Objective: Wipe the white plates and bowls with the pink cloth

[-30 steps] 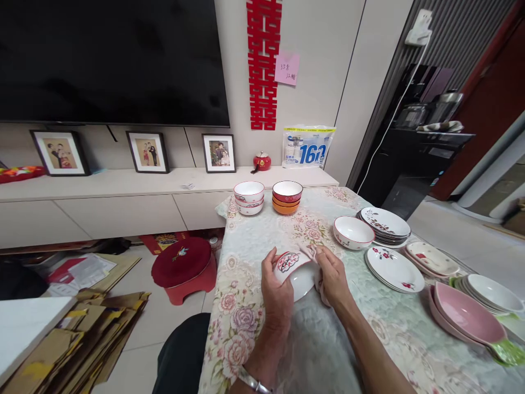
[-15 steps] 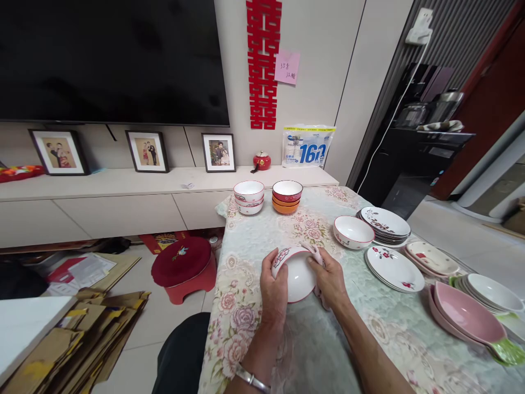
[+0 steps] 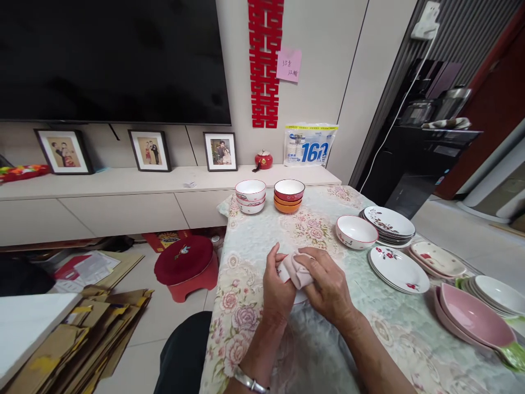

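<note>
Low over the front of the table, my left hand [image 3: 278, 287] grips a white bowl [image 3: 301, 297] with a red rim; the fingers and a cloth cover most of it. My right hand [image 3: 328, 282] is closed on a pale pink cloth [image 3: 298, 269] and presses it against the bowl's left side, close to my left fingers. Beyond the hands stand a stack of white bowls [image 3: 250, 197] and a stack of red and orange bowls [image 3: 289, 197]. A single white bowl [image 3: 356, 232] with a red rim rests to the right of my right hand.
Along the table's right side are dark-edged plates [image 3: 389, 221], flowered plates [image 3: 397, 269], square dishes [image 3: 437, 259], pink leaf-shaped dishes [image 3: 471, 317] and white bowls [image 3: 498, 293]. A red stool [image 3: 186, 268] and flattened cardboard [image 3: 94, 339] lie left of the flowered tablecloth [image 3: 233, 301].
My right hand has brought the cloth from the bowl's right rim over to its left side. The bowl has turned and is now mostly hidden behind hands and cloth.
</note>
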